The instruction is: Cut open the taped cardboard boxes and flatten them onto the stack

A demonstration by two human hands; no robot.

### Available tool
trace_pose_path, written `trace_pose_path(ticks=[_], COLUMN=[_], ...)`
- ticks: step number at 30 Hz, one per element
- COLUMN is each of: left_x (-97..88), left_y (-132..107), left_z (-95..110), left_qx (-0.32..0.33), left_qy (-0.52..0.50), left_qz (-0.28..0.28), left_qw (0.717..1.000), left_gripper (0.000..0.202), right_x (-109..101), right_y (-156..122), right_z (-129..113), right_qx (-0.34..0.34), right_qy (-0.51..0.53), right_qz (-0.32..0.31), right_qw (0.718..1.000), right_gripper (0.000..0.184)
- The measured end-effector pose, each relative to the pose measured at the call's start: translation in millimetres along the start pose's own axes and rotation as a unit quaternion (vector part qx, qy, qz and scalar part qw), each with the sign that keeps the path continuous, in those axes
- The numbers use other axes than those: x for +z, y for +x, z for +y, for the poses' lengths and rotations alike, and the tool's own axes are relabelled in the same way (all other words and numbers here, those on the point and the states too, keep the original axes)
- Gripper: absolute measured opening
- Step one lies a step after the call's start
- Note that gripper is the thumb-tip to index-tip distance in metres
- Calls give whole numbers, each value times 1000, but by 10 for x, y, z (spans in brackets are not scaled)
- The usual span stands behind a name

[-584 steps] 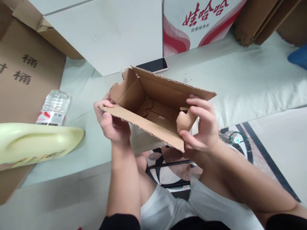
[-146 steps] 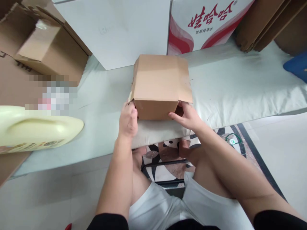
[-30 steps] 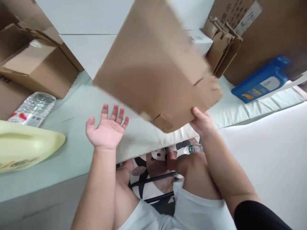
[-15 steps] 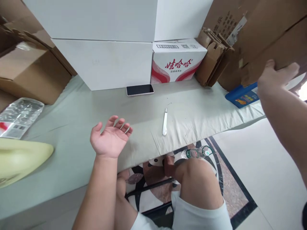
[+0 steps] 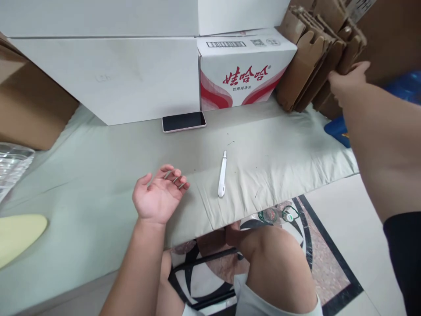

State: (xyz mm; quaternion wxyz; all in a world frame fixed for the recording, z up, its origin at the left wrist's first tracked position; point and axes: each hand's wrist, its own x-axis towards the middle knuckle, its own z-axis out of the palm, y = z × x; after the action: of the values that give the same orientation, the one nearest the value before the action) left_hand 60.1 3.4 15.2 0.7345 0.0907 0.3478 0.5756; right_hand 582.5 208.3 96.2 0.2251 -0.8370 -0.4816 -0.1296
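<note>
My left hand (image 5: 161, 193) rests palm up above the cloth-covered table, fingers slightly curled and apart, with nothing in it. To its right lies a white utility knife (image 5: 222, 173). At the upper right, my right hand (image 5: 350, 81) reaches out and pinches the edge of a flattened cardboard box (image 5: 344, 57), at the right end of a row of folded cardboard (image 5: 305, 61). My wrist partly covers what stands behind it. A phone (image 5: 184, 121) lies screen up against a large white box (image 5: 108, 79).
A white and red carton (image 5: 243, 74) stands beside the folded cardboard. Blue packaging (image 5: 338, 131) sits at the right. On the left are a brown box (image 5: 29, 101), a clear plastic package (image 5: 13, 166) and a pale yellow object (image 5: 19, 237). Plastic bottles (image 5: 279, 214) lie below the table edge.
My right hand has moved left from the large brown box to the folded cardboard and closed on its edge. The view has shifted; more folded cardboard shows. My left hand stays open.
</note>
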Motion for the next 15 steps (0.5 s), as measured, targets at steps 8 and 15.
trace_pose_path(ticks=[8,15], left_x=[-15,-161], left_y=[-95,-391], left_z=[23,273], left_qx=[13,48], left_qy=[5,-59], left_qz=[-16,-40], left_qw=[1000,996], left_gripper=[29,27], right_x=[-248,-920], right_y=[-570,-1173], right_z=[-132,-1183], right_qx=[201,-58], right_qy=[61,34], right_qz=[-82,-146], right_qw=[974,987], right_gripper=[63,46])
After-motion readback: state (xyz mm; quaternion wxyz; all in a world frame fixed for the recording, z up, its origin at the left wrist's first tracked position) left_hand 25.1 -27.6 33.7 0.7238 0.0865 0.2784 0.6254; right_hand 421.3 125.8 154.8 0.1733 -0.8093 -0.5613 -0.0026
